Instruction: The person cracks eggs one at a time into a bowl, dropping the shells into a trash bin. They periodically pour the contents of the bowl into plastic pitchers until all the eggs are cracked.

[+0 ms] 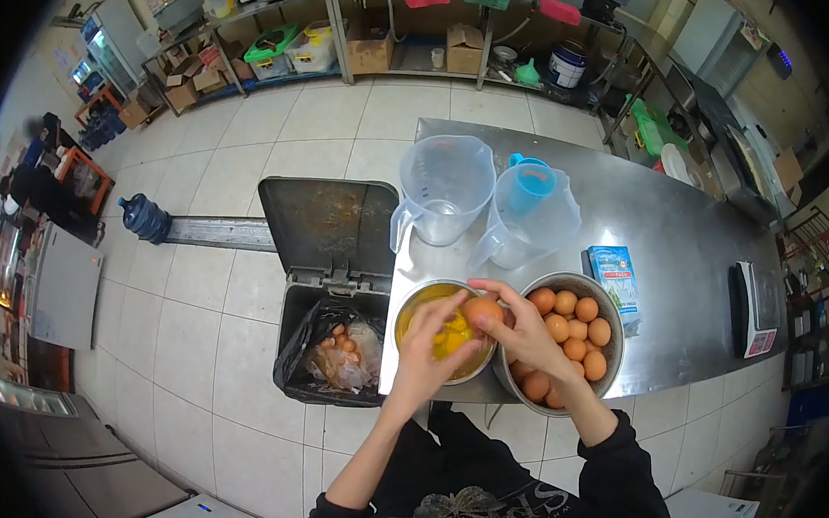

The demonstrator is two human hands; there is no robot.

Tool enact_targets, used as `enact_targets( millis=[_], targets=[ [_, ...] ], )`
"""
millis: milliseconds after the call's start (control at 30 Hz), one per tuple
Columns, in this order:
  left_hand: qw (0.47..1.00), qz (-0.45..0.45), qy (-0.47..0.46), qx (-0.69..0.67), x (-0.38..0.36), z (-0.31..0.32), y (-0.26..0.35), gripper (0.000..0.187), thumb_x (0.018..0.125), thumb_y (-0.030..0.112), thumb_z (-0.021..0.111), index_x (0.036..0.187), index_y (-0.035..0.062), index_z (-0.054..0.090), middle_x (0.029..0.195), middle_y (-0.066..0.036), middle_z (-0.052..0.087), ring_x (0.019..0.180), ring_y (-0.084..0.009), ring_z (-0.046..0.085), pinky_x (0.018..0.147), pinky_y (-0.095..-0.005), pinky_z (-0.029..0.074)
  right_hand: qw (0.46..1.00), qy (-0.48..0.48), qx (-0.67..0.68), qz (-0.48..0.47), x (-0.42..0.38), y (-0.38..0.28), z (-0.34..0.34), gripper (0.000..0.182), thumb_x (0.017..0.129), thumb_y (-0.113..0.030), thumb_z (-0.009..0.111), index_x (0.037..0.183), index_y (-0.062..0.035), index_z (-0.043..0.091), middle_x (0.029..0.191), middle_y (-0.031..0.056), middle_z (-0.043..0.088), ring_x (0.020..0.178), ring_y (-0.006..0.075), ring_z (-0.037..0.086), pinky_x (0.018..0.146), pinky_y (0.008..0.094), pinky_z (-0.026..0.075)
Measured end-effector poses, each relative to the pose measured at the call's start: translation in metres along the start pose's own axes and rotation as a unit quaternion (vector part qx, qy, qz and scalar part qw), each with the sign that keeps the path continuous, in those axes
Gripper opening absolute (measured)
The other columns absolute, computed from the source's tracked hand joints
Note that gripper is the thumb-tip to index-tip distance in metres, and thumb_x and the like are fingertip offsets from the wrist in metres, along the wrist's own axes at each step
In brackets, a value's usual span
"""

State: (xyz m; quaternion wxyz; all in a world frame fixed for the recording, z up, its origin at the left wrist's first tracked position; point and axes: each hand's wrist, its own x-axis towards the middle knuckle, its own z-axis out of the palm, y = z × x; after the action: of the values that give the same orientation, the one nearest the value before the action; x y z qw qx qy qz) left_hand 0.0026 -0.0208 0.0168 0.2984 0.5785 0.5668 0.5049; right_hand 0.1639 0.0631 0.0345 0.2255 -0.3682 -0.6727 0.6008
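Observation:
A brown egg (484,312) is in my right hand (524,334), its fingers closed round it above the edge of a metal bowl (399,330). My left hand (425,343) hovers over that bowl with fingers apart, close to the egg's left side. Yellow yolks and clear egg white (454,337) lie in the bowl, partly covered by my hands. Right beside it, a larger metal pot (616,366) holds several whole brown eggs (576,329); my right wrist passes over its near side.
Two clear plastic jugs (446,180) stand behind the bowl, one containing a blue cup (531,183). A blue-and-white packet (614,276) and a scale (755,313) are on the steel table (682,237). Left of it, an open bin (286,346) holds eggshells (338,342).

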Motion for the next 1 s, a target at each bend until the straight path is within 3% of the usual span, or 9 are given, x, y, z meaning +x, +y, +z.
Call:
enact_targets(
  millis=[33,100,167,233,333,533,833,1000],
  targets=[
    [0.999,-0.030,-0.012,-0.029,0.002,0.000,0.004,0.055,0.080,0.002,0.073,0.131,0.0048,0.054,0.117,-0.012,0.056,0.097,-0.0180,0.063,0.084,-0.0291,0.052,0.989,-0.028,0.123,0.082,0.001,-0.004,0.001,0.033,0.096,-0.016,0.057,0.127,-0.0040,0.051,0.118,0.0091,0.054,0.104,0.0151,0.056,0.084,0.0278,0.046],
    [0.992,-0.087,-0.034,-0.087,0.005,-0.002,0.008,0.052,0.077,0.002,0.076,0.127,0.0055,0.059,0.109,-0.011,0.060,0.084,-0.0156,0.067,0.075,-0.0254,0.055,0.986,-0.066,0.132,0.076,0.007,0.007,-0.002,0.035,0.098,-0.015,0.055,0.130,-0.0029,0.048,0.120,0.0087,0.054,0.105,0.0118,0.054,0.085,0.0258,0.047],
    [0.993,-0.071,-0.020,-0.091,0.005,-0.005,0.005,0.047,0.077,0.000,0.075,0.122,0.0030,0.062,0.107,-0.010,0.063,0.084,-0.0148,0.068,0.072,-0.0240,0.057,0.986,-0.108,0.122,0.032,0.008,0.011,-0.003,0.037,0.098,-0.016,0.054,0.132,-0.0020,0.046,0.122,0.0089,0.054,0.108,0.0110,0.053,0.088,0.0258,0.046],
    [0.988,-0.099,-0.022,-0.115,0.001,-0.010,-0.002,0.046,0.077,-0.001,0.075,0.121,0.0020,0.062,0.109,-0.011,0.063,0.088,-0.0154,0.069,0.074,-0.0252,0.058,0.983,-0.151,0.094,-0.048,0.001,-0.002,-0.002,0.040,0.098,-0.019,0.054,0.133,-0.0012,0.043,0.125,0.0098,0.054,0.112,0.0127,0.052,0.092,0.0278,0.046],
    [0.983,-0.145,-0.023,-0.109,-0.003,-0.012,-0.008,0.042,0.077,0.003,0.076,0.117,0.0004,0.064,0.102,-0.014,0.065,0.088,-0.0203,0.070,0.076,-0.0276,0.059,0.982,-0.160,-0.054,-0.080,0.007,0.015,-0.002,0.041,0.097,-0.019,0.051,0.133,-0.0008,0.042,0.131,0.0140,0.051,0.118,0.0197,0.053,0.096,0.0332,0.044],
    [0.994,-0.092,0.061,0.017,-0.005,0.008,-0.026,0.039,0.075,0.004,0.077,0.111,-0.0029,0.062,0.097,-0.015,0.064,0.080,-0.0220,0.070,0.070,-0.0287,0.059,0.962,-0.099,-0.221,-0.124,0.019,0.027,0.018,0.049,0.085,-0.007,0.046,0.133,-0.0007,0.038,0.126,0.0240,0.048,0.114,0.0404,0.053,0.097,0.0447,0.042],
    [0.989,-0.044,0.137,0.044,-0.019,0.019,-0.048,0.041,0.074,0.000,0.075,0.113,-0.0013,0.061,0.094,-0.016,0.064,0.073,-0.0209,0.067,0.067,-0.0289,0.057,0.959,-0.106,-0.211,-0.155,0.031,0.041,0.029,0.048,0.083,-0.007,0.048,0.130,-0.0006,0.039,0.117,0.0236,0.048,0.107,0.0423,0.054,0.093,0.0457,0.043],
    [0.989,-0.066,0.124,0.047,-0.022,0.020,-0.053,0.045,0.073,-0.002,0.074,0.116,-0.0002,0.061,0.094,-0.015,0.064,0.072,-0.0203,0.066,0.067,-0.0284,0.056,0.959,-0.123,-0.210,-0.143,0.036,0.056,0.030,0.043,0.084,-0.008,0.046,0.126,0.0004,0.041,0.117,0.0239,0.049,0.110,0.0411,0.052,0.096,0.0443,0.041]
  ],
)
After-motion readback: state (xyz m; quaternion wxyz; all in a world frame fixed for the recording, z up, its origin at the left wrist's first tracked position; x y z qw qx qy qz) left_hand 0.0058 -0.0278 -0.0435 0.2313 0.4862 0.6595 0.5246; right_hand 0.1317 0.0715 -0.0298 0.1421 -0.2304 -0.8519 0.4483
